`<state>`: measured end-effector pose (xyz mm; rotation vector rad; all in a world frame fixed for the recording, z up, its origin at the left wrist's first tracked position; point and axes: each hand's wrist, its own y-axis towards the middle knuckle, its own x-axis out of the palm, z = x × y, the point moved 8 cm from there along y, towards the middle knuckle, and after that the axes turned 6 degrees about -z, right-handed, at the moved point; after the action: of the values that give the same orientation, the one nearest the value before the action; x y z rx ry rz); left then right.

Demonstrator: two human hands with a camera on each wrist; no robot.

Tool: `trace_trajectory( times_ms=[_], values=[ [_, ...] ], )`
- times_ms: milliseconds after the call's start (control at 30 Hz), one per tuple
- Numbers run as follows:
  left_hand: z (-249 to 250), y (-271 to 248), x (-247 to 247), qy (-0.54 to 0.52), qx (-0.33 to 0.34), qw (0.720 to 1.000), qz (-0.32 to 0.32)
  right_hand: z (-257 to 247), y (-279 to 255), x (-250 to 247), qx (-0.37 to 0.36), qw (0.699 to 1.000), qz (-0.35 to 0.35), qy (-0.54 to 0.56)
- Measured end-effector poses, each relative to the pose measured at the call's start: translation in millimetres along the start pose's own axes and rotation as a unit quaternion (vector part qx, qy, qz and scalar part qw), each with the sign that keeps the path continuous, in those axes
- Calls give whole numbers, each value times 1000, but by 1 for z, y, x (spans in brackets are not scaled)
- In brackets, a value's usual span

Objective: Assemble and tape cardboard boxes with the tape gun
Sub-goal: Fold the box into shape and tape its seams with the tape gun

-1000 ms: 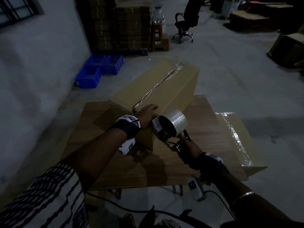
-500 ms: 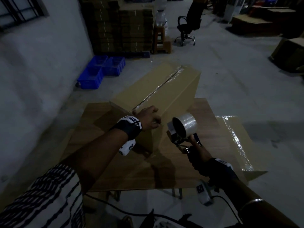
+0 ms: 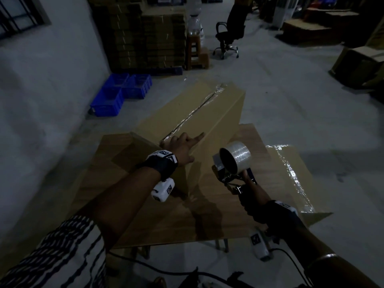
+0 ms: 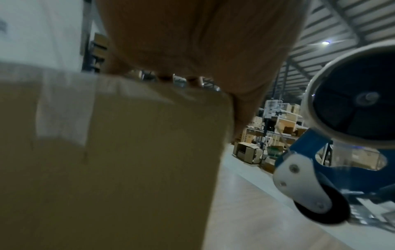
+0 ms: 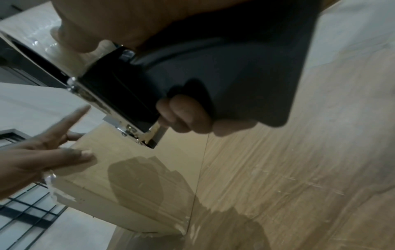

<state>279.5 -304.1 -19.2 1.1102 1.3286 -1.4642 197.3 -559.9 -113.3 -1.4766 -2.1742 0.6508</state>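
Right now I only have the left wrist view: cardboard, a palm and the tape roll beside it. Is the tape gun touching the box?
Observer: No. In the head view the right hand holds the tape gun off the box, to its right, above the table.
Operator: Is the top seam taped?
Observer: Yes, a shiny tape strip runs along the top seam to the far end.
Operator: What is the left hand doing?
Observer: The left hand rests on the near end of the box top, fingers straight.

left hand (image 4: pixel 203 33) rests on cardboard box (image 4: pixel 119 160) top edge | tape gun (image 4: pixel 342 143) just right, apart
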Motion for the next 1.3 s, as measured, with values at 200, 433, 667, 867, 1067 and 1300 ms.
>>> trace_trajectory(
  times_ms=[200,433,667,867,1067,1300],
  values=[
    [-1,-5,-3,-60,2,996,66,-5,-3,-1,-12,1000,-3,0],
    [-25,-14,16,-81,50,995,32,-8,-5,1,-16,1000,-10,-4],
    [-30,-15,28,15,55,998,-18,-13,-8,11,-24,999,-41,-25],
    [-16,-16,27,22,49,999,0,-15,-11,13,-27,998,-46,-31],
    [-8,-17,31,75,20,997,-25,-21,-21,12,-26,998,-52,-27],
    [-11,-31,25,81,22,996,-8,-34,-25,28,-44,994,-100,22]
  ],
)
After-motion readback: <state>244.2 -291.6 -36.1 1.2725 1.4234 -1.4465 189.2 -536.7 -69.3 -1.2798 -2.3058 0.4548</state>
